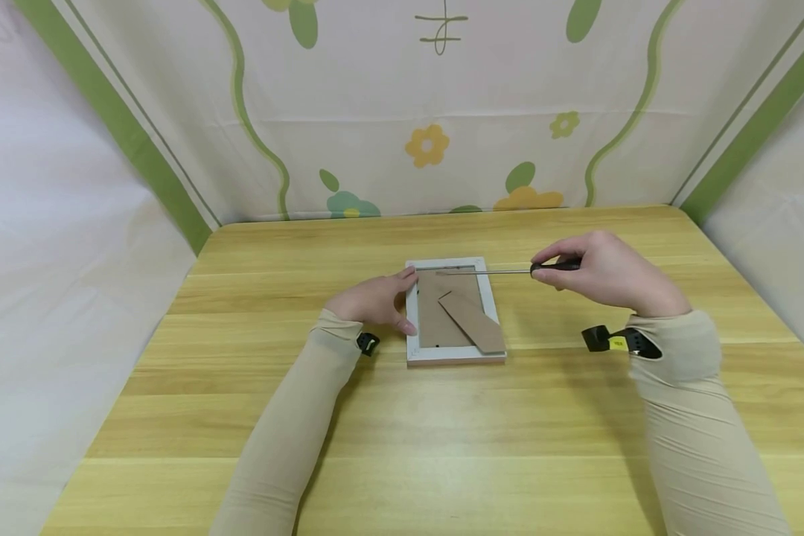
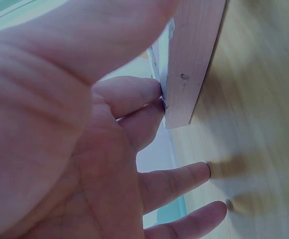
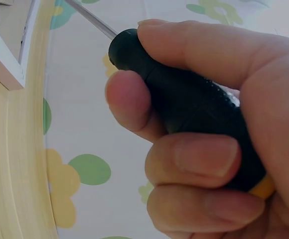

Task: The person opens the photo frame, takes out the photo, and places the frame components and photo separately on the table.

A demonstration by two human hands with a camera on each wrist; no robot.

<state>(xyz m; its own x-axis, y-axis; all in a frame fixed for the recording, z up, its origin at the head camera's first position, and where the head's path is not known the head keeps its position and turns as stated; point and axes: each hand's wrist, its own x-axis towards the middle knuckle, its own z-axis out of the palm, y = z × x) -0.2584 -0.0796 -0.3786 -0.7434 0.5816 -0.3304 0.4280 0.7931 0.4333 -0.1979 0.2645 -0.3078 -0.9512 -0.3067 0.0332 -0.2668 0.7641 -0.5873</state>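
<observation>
A white picture frame (image 1: 442, 354) lies face down on the table, its brown backing board (image 1: 432, 320) and angled stand leg (image 1: 476, 325) showing. My left hand (image 1: 375, 299) touches the frame's left side with fingers extended; in the left wrist view two fingertips meet the frame's edge (image 2: 192, 64), while two other fingers reach down to the tabletop. With curled fingers and thumb, my right hand (image 1: 610, 272) grips the dark handle of a screwdriver (image 3: 184, 94). Its thin metal shaft (image 1: 502, 272) points left across the frame, the tip over the upper backing; whether it makes contact I cannot tell.
The wood-grain table (image 1: 455, 454) extends around the frame. Behind it hangs a pale cloth (image 1: 362, 82) with flowers and green stripes, and similar white cloth (image 1: 60, 298) closes the left side. Black straps with small devices (image 1: 598, 339) sit at both wrists.
</observation>
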